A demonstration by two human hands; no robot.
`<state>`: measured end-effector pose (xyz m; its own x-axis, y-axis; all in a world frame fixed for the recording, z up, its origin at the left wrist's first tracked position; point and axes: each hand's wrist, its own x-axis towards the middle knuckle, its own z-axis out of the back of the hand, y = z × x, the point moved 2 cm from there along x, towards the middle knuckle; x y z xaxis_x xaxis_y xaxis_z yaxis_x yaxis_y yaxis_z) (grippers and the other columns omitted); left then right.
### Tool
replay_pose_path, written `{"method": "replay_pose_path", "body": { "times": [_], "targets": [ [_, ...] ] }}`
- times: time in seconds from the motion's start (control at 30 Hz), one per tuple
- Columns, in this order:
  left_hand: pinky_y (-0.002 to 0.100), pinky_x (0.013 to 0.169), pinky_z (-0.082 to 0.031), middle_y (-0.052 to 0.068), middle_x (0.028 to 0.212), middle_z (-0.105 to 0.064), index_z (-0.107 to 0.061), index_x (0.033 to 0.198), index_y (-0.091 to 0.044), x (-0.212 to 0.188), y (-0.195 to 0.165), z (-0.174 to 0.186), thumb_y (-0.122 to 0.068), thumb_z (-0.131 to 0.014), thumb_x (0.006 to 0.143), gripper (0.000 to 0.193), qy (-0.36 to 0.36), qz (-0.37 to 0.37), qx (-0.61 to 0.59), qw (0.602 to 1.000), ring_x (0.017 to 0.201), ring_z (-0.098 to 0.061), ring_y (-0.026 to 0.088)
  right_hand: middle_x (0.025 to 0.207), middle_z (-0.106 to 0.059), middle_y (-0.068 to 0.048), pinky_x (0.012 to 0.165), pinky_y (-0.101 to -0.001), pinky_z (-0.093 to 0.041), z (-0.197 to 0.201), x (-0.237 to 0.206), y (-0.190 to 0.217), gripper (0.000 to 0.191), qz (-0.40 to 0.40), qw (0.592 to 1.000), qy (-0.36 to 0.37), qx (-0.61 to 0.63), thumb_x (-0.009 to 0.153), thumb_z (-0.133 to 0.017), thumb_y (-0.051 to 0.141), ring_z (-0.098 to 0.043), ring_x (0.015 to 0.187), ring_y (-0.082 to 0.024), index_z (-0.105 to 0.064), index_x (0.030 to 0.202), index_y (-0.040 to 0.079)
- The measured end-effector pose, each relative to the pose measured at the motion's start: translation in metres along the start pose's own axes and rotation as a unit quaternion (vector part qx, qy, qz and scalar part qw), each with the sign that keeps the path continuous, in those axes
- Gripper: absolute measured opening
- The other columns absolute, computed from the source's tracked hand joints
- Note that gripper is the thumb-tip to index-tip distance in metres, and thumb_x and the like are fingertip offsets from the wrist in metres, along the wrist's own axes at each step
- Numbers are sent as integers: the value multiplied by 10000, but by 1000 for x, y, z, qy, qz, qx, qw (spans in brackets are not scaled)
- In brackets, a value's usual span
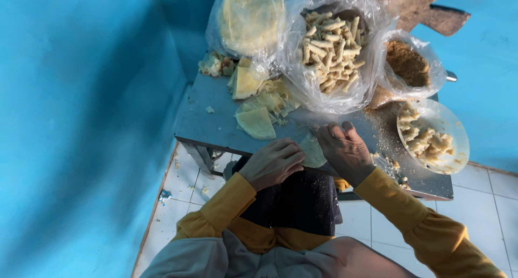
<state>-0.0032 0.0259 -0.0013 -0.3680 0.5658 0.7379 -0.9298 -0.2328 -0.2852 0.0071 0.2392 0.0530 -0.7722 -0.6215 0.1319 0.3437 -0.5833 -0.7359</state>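
While both hands meet at the near edge of the grey table (216, 124), a pale round wrapper (313, 150) lies between them, flat on the tabletop. The left hand (272, 163) curls its fingers (291, 151) narrowly over the wrapper's left rim, tips touching it. The right hand (345, 151) presses down on the wrapper's right side, fingers (330, 131) bent and close together, the sheet showing just under and left of them. Whether either hand pinches the wrapper or only rests on it I cannot tell.

Beyond the wrapper, toward the table's far side, a folded sheet (257, 122) and a heap of torn pieces (270, 97) lie on the table. Farther back stands a clear bag of rolls (330, 46), with a bag of stacked sheets (249, 19) to its left and a bag of brown crumbs (408, 63) to its right. At the table's right end a bowl (456, 132) holds coated rolls, and crumbs are scattered on the table between it and the right hand. Yellow sleeves (226, 202) cover both forearms. White floor tiles (485, 186) show under the table, blue walls around it.
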Motion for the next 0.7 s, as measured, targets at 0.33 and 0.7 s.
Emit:
{"method": "replay_pose_path", "body": {
  "times": [0.33, 0.7],
  "targets": [
    [399, 956, -534, 61, 1036, -637, -652, 1022, -77, 6, -1, 4, -164, -768, 872, 209, 3, 33, -52, 998, 1094, -616, 294, 1140, -625, 2, 956, -436, -427, -5, -28, -7, 472, -124, 956, -88, 250, 806, -686, 95, -552, 1107, -217, -721, 1210, 336],
    [415, 937, -539, 58, 1074, -664, -671, 1041, -85, 7, -3, 9, -164, -747, 905, 174, 8, 62, -66, 996, 1086, -620, 305, 1077, -687, -43, 893, -404, -495, -9, -11, -44, 416, -196, 933, -122, 278, 743, -610, -98, -558, 1006, -249, -793, 970, 198]
  ]
}}
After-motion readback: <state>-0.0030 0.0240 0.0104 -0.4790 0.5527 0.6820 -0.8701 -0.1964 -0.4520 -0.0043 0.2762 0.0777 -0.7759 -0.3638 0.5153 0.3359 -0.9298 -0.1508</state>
